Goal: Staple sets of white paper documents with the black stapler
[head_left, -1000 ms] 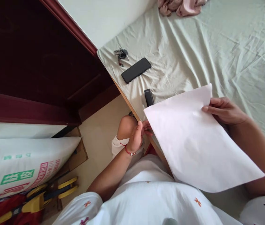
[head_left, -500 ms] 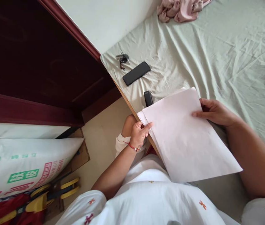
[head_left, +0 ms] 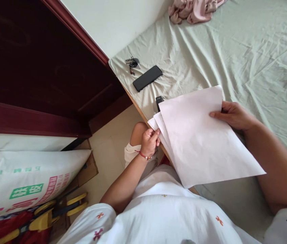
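Several white sheets of paper (head_left: 204,142) are held over my lap and the bed edge, the top one fanned away to the upper right. At their left corner my left hand (head_left: 150,140) is closed, thumb and fingers pinching the lower sheets. My right hand (head_left: 232,115) grips the right edge of the top sheet, its thumb on the face and its fingers behind, out of sight. Just beyond the paper, a small black object (head_left: 159,101), perhaps a stapler, lies partly covered by the sheets.
On the pale green bedsheet (head_left: 255,67) lie a black phone (head_left: 147,78) and a bunch of keys (head_left: 133,62). Pink cloth (head_left: 194,12) is crumpled at the back. A dark red wooden panel (head_left: 44,61) stands left, above a printed white sack (head_left: 31,176).
My right hand has shifted the top sheet up and to the right, so more of the lower sheets shows at the left. The black object is now more covered.
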Action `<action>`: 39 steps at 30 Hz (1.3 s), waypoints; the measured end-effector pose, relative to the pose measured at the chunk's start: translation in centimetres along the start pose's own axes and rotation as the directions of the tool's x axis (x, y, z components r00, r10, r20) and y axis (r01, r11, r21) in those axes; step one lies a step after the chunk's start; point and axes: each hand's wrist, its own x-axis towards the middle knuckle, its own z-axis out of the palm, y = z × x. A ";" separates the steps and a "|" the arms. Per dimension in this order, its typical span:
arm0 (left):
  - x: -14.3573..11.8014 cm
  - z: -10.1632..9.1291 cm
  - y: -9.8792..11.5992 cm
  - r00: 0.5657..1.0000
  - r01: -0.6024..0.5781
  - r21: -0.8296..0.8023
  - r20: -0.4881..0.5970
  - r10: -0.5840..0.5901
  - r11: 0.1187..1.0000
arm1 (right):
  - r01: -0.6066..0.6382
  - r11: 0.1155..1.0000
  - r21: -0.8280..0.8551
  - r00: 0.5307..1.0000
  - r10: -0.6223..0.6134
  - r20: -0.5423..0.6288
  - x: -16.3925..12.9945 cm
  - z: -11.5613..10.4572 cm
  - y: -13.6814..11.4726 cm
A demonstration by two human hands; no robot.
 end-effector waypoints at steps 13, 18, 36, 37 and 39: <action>0.0 0.0 0.2 0.999 0.013 -0.137 -0.045 -0.020 0.990 | -0.011 1.000 0.021 0.999 0.011 0.030 0.3 -0.3 0.7; -0.2 -0.7 0.4 0.996 0.034 -0.065 0.083 -0.028 0.997 | -0.006 1.000 0.012 0.999 0.006 0.038 0.4 -0.6 0.8; -0.1 -0.1 1.1 0.993 0.108 0.080 0.029 -0.110 0.991 | 0.110 0.992 -0.055 0.993 -0.112 -0.030 1.4 -0.8 1.4; -0.1 -0.1 1.1 0.994 0.105 0.084 0.033 -0.108 0.991 | 0.116 0.991 -0.065 0.993 -0.118 -0.020 1.4 -0.9 1.5; -0.1 -0.1 1.0 0.995 0.087 0.100 0.049 -0.092 0.991 | 0.133 0.987 -0.085 0.991 -0.134 -0.007 1.5 -1.0 1.6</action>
